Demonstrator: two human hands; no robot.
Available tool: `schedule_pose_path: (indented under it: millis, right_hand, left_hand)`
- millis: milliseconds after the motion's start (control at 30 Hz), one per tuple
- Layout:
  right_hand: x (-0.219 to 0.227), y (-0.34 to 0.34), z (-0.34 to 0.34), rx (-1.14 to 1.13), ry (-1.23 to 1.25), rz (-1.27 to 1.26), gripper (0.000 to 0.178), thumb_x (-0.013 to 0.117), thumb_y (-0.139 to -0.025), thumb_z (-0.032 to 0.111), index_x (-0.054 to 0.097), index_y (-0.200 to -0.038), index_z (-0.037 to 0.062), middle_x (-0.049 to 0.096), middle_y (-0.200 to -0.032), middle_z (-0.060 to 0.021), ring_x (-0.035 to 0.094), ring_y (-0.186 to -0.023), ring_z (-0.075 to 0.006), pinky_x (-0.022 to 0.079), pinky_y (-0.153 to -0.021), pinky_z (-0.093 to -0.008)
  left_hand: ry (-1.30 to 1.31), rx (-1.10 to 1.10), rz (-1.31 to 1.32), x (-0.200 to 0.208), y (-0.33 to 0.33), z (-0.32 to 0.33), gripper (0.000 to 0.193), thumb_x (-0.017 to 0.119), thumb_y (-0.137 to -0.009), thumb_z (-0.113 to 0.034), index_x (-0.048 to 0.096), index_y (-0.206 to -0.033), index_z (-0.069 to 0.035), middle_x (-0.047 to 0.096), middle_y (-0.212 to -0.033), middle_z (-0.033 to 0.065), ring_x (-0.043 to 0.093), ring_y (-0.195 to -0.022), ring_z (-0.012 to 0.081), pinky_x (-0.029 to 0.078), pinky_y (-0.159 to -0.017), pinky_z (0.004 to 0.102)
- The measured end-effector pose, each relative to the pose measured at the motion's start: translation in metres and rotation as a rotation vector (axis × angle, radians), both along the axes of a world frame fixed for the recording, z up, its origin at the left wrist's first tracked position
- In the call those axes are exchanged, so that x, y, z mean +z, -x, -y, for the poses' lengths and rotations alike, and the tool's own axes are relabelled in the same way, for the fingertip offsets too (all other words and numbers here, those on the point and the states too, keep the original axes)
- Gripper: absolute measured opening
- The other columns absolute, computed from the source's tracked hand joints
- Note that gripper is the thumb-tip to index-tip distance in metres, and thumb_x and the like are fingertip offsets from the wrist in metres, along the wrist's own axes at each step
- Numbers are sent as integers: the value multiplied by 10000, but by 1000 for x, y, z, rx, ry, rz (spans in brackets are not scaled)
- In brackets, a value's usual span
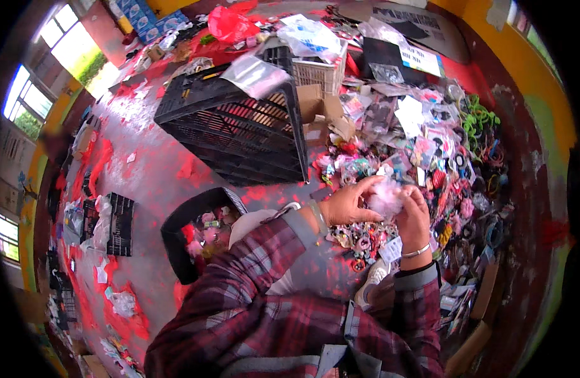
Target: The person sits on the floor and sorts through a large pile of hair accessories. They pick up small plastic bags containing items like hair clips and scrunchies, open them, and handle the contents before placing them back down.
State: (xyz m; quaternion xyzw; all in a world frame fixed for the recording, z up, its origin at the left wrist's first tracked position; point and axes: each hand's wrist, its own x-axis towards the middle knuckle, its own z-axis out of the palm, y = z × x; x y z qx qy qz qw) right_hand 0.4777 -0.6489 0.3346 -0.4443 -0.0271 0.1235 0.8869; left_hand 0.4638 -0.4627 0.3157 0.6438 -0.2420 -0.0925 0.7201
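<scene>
The pink fluffy piece (385, 200) is between my hands, above the near edge of the heap. My left hand (348, 205) is half curled, thumb and fingers bent round its left side; my right hand (414, 217) is nearly closed, fingertips pinching its right side. Just below, a white card (390, 249) lies beside my right wrist; whether it is attached to anything, I cannot tell. To the left, a black bin (171, 238) is partly filled with pink and red pieces. On the right, the heap of small accessories (438, 167) is large and, in my judgement, mostly unsorted. Far left of my hands, a large black crate (236, 142) carries a clear plastic sheet (255, 74).
</scene>
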Motion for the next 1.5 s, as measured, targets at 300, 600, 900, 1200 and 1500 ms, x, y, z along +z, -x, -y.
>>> schedule_pose_path:
  millis: [300,600,900,1200,1500]
  right_hand:
    - [-9,-12,0,-95,29,-128,88,462,-689,9,509,-742,61,564,-877,-65,495,-737,-131,411,-647,-230]
    - [-3,-6,-15,-45,11,-138,145,441,-667,-15,516,-768,59,564,-866,-63,524,-702,-145,453,-600,-240]
    - [-16,-12,-17,8,97,-104,139,444,-682,-15,524,-773,54,584,-842,-71,525,-588,-143,441,-498,-231]
    - [-13,-7,-19,35,77,-128,148,456,-686,-16,547,-779,55,591,-861,-76,525,-641,-144,436,-495,-221]
    - [-15,-7,-20,96,95,-146,133,463,-680,-13,532,-763,65,586,-872,-67,516,-624,-133,430,-519,-228]
  left_hand:
    - [-609,1400,784,73,-31,-140,377,689,-705,-132,540,-1032,-16,529,-1086,150,477,-1063,307,362,-925,396]
    - [-1182,1348,774,93,-64,-225,615,621,-751,-414,494,-1151,35,411,-1254,237,281,-1238,409,237,-1029,462]
    - [-1275,1261,710,89,-84,-206,303,598,-762,-261,620,-961,-34,586,-1079,120,403,-1180,298,303,-970,439]
    - [-996,1380,824,86,-90,-214,288,653,-718,-247,634,-936,-59,594,-1041,127,483,-1073,302,360,-915,415]
    - [-1038,1274,811,81,-97,-223,210,629,-735,-235,663,-827,-50,626,-941,106,559,-938,285,425,-831,397]
